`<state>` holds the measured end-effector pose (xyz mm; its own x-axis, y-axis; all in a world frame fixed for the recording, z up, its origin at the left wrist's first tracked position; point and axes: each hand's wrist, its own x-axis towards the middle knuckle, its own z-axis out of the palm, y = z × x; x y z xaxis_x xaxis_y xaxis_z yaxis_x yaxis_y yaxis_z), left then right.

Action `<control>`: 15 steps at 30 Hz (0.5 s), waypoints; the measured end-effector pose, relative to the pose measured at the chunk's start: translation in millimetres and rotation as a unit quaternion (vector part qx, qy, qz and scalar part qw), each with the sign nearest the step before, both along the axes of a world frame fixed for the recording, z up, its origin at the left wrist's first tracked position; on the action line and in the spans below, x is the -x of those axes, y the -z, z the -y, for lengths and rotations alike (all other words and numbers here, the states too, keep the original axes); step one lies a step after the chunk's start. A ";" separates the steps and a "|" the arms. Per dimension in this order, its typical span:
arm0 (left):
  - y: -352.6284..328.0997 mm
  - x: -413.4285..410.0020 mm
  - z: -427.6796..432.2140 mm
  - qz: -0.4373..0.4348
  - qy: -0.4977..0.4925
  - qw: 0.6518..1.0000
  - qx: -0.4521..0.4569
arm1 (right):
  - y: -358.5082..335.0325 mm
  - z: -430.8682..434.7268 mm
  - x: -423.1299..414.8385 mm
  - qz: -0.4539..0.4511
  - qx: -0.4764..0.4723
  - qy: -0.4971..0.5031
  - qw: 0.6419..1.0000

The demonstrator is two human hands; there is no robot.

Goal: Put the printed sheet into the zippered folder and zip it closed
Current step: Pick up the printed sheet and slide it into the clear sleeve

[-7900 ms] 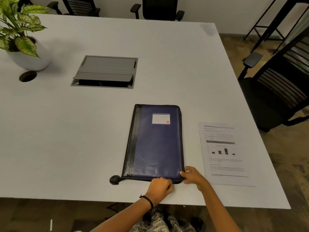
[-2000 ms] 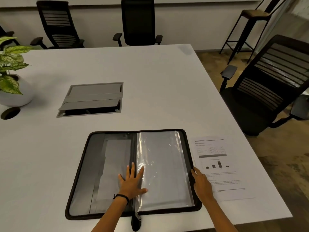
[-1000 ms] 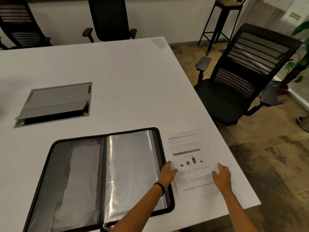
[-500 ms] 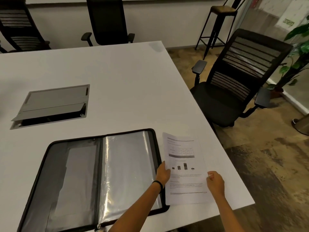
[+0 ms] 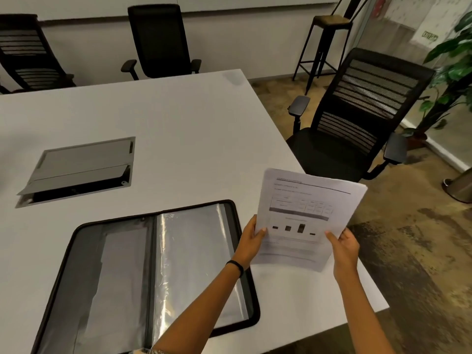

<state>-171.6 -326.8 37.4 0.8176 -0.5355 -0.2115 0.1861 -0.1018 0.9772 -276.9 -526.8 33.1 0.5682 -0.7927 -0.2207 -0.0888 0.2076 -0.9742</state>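
The zippered folder (image 5: 122, 272) lies wide open on the white table (image 5: 178, 123), a grey pocket on its left half and clear plastic sleeves on its right half. The printed sheet (image 5: 304, 210), with a table and a small bar chart on it, is up in the air to the right of the folder, tilted toward me. My left hand (image 5: 251, 241) pinches its lower left edge, thumb on the front. On the lower right edge, my right hand (image 5: 343, 247) holds the sheet the same way.
A grey cable hatch (image 5: 81, 164) is set into the table at the left, its flap partly raised. A black office chair (image 5: 357, 118) stands close to the table's right edge. More chairs (image 5: 159, 39) line the far side. The table's right corner lies under the sheet.
Both hands have lifted the printed sheet off the table; it now hangs tilted above the table's right corner. The folder stays open and in place.
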 end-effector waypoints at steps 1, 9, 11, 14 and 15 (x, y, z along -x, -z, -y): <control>-4.1 -2.0 2.4 0.007 -0.007 1.000 0.003 | -4.8 0.9 -1.2 0.012 0.008 0.002 1.000; -16.2 -3.1 12.7 0.037 -0.012 0.999 0.018 | -11.1 -0.2 -2.5 -0.011 0.063 -0.038 0.997; -16.3 -2.3 14.7 0.037 -0.017 0.999 0.014 | -10.1 -2.1 -2.4 -0.020 0.075 -0.040 0.996; -15.1 -4.0 14.6 0.044 -0.036 0.998 0.016 | -12.7 -5.4 -5.0 -0.034 0.100 -0.045 0.993; -15.0 -5.4 13.1 0.047 -0.044 0.998 0.016 | -14.0 -6.0 -6.3 -0.037 0.108 -0.048 0.992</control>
<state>-166.3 -339.9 52.4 0.8770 -0.4663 -0.1161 0.1012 -0.0571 0.9932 -270.6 -520.8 47.1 0.6316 -0.7693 -0.0962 -0.1717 -0.0179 -0.9850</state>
